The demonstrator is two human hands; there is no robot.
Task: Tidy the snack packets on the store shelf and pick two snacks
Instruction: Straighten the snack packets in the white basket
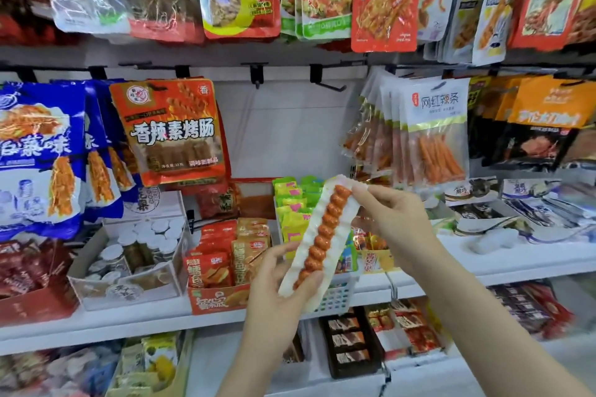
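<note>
A long clear packet with an orange twisted sausage stick (322, 235) is held up in front of the middle shelf, tilted with its top to the right. My left hand (277, 280) grips its lower end, thumb across the front. My right hand (393, 216) pinches its upper end. Behind the packet stands a white slotted basket (335, 296) with green and yellow packets (293, 213).
Two bare black hooks (325, 80) stick out above a blank white back panel. Hanging packets flank it: an orange-red one (171, 132) at left, white spicy-strip ones (432, 135) at right. Cardboard display boxes (219, 287) sit on the white shelf (129, 316).
</note>
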